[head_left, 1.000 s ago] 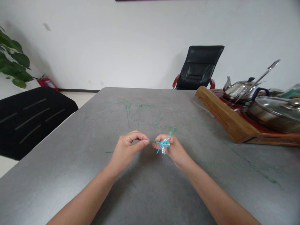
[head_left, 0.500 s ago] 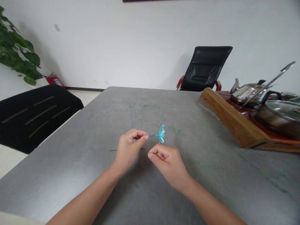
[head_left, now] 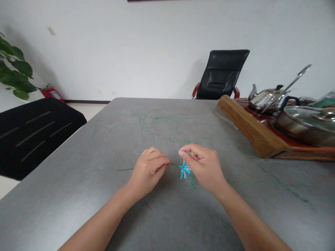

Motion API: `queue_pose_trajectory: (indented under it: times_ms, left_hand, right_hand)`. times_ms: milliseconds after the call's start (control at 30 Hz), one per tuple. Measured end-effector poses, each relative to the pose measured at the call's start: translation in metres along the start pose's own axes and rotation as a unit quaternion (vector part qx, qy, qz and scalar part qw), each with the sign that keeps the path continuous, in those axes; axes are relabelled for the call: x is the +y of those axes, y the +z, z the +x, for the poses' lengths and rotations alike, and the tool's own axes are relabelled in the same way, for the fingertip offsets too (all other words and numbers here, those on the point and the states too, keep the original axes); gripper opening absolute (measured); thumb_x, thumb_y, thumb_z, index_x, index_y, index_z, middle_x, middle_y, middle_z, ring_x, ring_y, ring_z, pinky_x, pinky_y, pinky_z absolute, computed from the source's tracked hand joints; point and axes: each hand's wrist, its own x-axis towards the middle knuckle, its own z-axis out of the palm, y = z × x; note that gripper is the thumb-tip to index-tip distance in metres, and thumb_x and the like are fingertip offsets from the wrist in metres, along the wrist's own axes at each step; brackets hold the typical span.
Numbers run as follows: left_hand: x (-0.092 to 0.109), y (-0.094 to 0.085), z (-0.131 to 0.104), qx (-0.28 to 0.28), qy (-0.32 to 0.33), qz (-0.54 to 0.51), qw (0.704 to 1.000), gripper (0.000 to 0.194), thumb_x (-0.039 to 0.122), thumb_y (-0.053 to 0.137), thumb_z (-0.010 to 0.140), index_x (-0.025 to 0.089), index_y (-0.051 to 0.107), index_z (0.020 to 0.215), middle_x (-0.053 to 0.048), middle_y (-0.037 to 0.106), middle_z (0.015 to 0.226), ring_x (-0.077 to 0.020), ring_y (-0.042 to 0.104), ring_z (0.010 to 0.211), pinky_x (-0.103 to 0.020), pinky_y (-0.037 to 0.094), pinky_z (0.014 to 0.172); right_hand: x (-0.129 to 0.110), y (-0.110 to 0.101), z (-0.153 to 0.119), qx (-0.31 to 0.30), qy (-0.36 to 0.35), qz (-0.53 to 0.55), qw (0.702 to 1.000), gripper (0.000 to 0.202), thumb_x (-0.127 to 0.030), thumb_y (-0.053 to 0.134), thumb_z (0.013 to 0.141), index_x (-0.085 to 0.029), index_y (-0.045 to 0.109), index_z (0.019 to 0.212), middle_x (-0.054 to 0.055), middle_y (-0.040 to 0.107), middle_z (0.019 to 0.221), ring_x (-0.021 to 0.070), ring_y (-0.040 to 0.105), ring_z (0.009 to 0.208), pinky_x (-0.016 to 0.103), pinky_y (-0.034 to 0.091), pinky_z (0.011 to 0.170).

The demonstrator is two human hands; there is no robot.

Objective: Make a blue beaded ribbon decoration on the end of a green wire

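Note:
My left hand pinches the thin green stem of a small blue artificial flower. Its petals, edged with silvery sparkle, point to the right. Just beside and above the flower is my right hand, thumb and forefinger pressed together near an upper petal. Whether those fingertips hold a petal or something very thin does not show. A thin dark green wire sticks out to the left from behind my left hand, which hides the rest of it.
Grey table with green vein markings. At right stands a wooden tea tray with a metal teapot and a lidded pot. Black chairs are behind and at left; a plant and a fire extinguisher sit far left.
My right hand has moved up and right, from below the flower to beside it. The flower has lowered and its petals have turned in my left hand's grip. The view has shifted slightly.

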Motion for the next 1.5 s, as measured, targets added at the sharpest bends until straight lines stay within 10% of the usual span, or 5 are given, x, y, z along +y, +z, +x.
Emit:
queue_pose_trajectory:
  times_ms: [367,967,1500]
  left_hand:
    - [0.004,-0.010,0.004,-0.042,-0.090,-0.174,0.980,0.012,0.018,0.060,0.090,0.021,0.071,0.084,-0.002,0.061,0.084,-0.0148,0.056,0.083,-0.028,0.041,0.078]
    - [-0.008,-0.004,0.001,0.145,-0.273,-0.190,0.932,0.010,0.024,0.063,0.084,0.018,0.068,0.078,-0.001,0.064,0.078,-0.0166,0.059,0.077,-0.028,0.043,0.071]
    - [-0.002,-0.004,-0.001,0.090,-0.095,0.080,0.988,0.012,0.015,0.057,0.090,0.020,0.067,0.085,-0.004,0.061,0.081,-0.0198,0.052,0.081,-0.034,0.041,0.072]
  right_hand:
    - [0.035,-0.005,0.018,-0.117,0.101,0.154,0.976,0.018,-0.034,0.065,0.078,-0.017,0.067,0.071,-0.006,0.040,0.054,0.0101,0.035,0.053,0.025,0.025,0.052]
    - [0.018,0.056,-0.008,-0.187,0.158,0.245,0.938,0.017,-0.029,0.059,0.076,-0.018,0.056,0.064,-0.008,0.035,0.050,0.0084,0.031,0.049,0.023,0.022,0.048]
    - [-0.017,0.009,-0.011,-0.080,-0.055,0.020,0.995,0.018,-0.018,0.051,0.091,-0.020,0.065,0.079,-0.003,0.063,0.067,0.0109,0.056,0.062,0.023,0.038,0.063]
